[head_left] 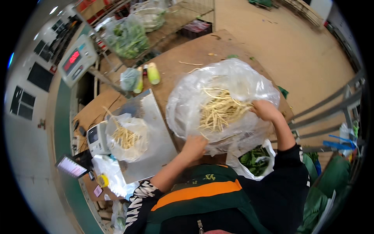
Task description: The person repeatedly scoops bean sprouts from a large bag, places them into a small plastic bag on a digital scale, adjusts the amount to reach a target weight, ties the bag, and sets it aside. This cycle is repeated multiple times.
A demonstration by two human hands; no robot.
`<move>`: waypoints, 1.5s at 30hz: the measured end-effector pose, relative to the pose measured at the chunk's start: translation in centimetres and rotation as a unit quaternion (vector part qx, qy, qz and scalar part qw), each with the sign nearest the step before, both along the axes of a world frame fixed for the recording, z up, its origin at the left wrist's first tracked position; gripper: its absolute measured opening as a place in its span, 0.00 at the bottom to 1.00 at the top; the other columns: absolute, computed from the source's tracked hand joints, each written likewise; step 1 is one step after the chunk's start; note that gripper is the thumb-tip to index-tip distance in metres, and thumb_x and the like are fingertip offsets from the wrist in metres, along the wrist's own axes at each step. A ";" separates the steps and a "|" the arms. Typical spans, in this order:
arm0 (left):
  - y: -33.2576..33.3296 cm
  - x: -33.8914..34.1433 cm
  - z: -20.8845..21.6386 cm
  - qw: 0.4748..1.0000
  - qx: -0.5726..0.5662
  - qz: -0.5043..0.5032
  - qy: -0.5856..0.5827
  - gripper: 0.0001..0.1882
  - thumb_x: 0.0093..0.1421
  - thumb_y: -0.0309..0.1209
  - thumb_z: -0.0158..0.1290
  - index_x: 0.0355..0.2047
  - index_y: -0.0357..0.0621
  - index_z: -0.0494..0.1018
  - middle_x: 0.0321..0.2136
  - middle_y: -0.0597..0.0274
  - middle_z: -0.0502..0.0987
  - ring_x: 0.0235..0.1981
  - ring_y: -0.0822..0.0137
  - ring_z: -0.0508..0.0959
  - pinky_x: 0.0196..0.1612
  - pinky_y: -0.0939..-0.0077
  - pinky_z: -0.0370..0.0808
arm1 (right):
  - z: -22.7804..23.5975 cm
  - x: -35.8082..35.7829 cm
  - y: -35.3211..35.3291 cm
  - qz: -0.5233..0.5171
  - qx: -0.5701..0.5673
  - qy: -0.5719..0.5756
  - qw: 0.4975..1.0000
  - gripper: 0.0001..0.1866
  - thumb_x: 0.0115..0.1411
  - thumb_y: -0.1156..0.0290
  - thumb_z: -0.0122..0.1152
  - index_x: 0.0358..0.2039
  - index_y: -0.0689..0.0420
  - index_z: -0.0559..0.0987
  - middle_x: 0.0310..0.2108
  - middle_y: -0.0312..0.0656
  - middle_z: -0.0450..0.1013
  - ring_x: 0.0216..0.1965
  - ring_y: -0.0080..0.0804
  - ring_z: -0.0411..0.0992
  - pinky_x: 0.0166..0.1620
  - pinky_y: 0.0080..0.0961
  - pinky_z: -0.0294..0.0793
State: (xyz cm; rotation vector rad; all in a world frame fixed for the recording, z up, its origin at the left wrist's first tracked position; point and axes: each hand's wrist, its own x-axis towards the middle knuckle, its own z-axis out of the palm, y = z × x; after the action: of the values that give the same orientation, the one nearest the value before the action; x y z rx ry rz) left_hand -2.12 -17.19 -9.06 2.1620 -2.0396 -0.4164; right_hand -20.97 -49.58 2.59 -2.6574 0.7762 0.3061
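While the large clear plastic bag (182, 102) is kept spread wide on the brown table (169, 66), a tangle of pale roots (219, 111) is exposed in its middle; the bag's right side is reached over by the right hand (266, 110), whose fingers are curled at the right-hand ends of the roots; whether roots, film or both are pinched there cannot be told; the left hand (196, 146) is placed at the bag's near left edge, fingers bent and pointed toward the roots; its fingertips are blurred, so whether anything is gripped cannot be told; the two hands are held well apart.

To the left, a smaller clear bag (141, 151) with more pale roots inside is rested on a metal plate (159, 158); a white device (98, 138) is set just beside it; behind the plate, a display head (78, 60) with lit red digits is carried on a post; near it, a pale green vegetable (153, 74) is laid on the table; a yellow roll (103, 180) is seen at lower left, near a lit screen (72, 166); close to the body, below the large bag, dark leafy greens (255, 160) are held in a white bag (269, 159); a dark apron with an orange band (198, 194) is worn.
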 end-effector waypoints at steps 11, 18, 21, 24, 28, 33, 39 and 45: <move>-2.1 0.0 11.8 0.975 -0.104 0.084 0.180 0.33 0.53 0.41 0.67 0.57 0.44 0.72 0.52 0.51 0.76 0.54 0.47 0.75 0.60 0.57 0.69 | 8.4 0.7 1.0 0.096 -0.245 0.048 0.964 0.09 0.62 0.69 0.56 0.36 0.62 0.78 0.28 0.52 0.78 0.35 0.55 0.79 0.37 0.47 0.77; -9.3 -1.5 16.2 0.788 -0.271 0.009 0.553 0.59 0.50 0.28 0.70 0.72 0.43 0.41 0.59 0.51 0.67 0.60 0.58 0.69 0.63 0.63 0.67 | 12.3 5.2 10.3 0.210 0.090 -0.344 0.911 0.10 0.60 0.75 0.49 0.40 0.62 0.75 0.34 0.55 0.75 0.36 0.50 0.76 0.37 0.39 0.74; -10.9 -1.9 13.6 0.694 -0.251 0.048 0.673 0.51 0.53 0.20 0.65 0.70 0.43 0.44 0.57 0.57 0.66 0.57 0.65 0.69 0.60 0.68 0.68 | 9.4 7.6 10.9 0.008 0.399 -0.411 0.819 0.14 0.57 0.76 0.46 0.43 0.63 0.75 0.34 0.52 0.71 0.31 0.47 0.70 0.38 0.32 0.72; -10.5 -0.6 12.8 0.689 -0.175 0.095 0.697 0.23 0.61 0.21 0.55 0.55 0.41 0.63 0.39 0.62 0.75 0.39 0.70 0.78 0.43 0.74 0.75 | 7.8 9.9 10.0 0.132 0.165 -0.470 0.857 0.13 0.56 0.75 0.46 0.41 0.63 0.74 0.38 0.41 0.70 0.33 0.34 0.66 0.42 0.29 0.70; -9.3 1.5 12.9 0.540 -0.273 0.230 0.762 0.04 0.69 0.29 0.51 0.41 0.42 0.70 0.24 0.68 0.72 0.23 0.74 0.73 0.28 0.77 0.72 | 6.2 11.1 11.2 0.050 0.412 -0.444 0.794 0.28 0.61 0.71 0.55 0.61 0.63 0.62 0.52 0.46 0.70 0.49 0.33 0.68 0.53 0.33 0.70; -6.6 6.9 17.9 0.438 -0.455 0.224 0.742 0.07 0.72 0.35 0.50 0.39 0.45 0.70 0.22 0.72 0.68 0.21 0.80 0.68 0.25 0.80 0.68 | 2.7 9.8 17.6 0.099 0.488 -0.246 0.832 0.25 0.65 0.69 0.59 0.60 0.60 0.67 0.48 0.43 0.73 0.41 0.32 0.72 0.45 0.30 0.75; -0.4 6.1 16.9 0.859 -0.278 0.275 0.332 0.27 0.52 0.39 0.71 0.45 0.41 0.71 0.32 0.63 0.71 0.32 0.64 0.73 0.38 0.69 0.73 | 4.1 8.5 16.8 0.150 0.084 -0.399 0.901 0.12 0.57 0.72 0.65 0.41 0.60 0.78 0.34 0.42 0.71 0.36 0.39 0.72 0.37 0.35 0.72; 5.1 4.9 12.8 0.876 -0.048 0.066 0.476 0.18 0.59 0.41 0.63 0.42 0.41 0.76 0.26 0.56 0.77 0.32 0.62 0.79 0.40 0.66 0.76 | 4.4 11.9 20.8 0.319 -0.109 -0.458 0.823 0.28 0.47 0.70 0.74 0.49 0.60 0.73 0.55 0.56 0.64 0.54 0.55 0.67 0.53 0.48 0.68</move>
State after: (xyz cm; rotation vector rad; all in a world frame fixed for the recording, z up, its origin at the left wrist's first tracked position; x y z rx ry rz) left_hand 2.76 -12.08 3.76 1.5109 -1.2968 -1.0629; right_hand -9.02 -28.79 6.95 -2.6925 -0.4158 -0.9107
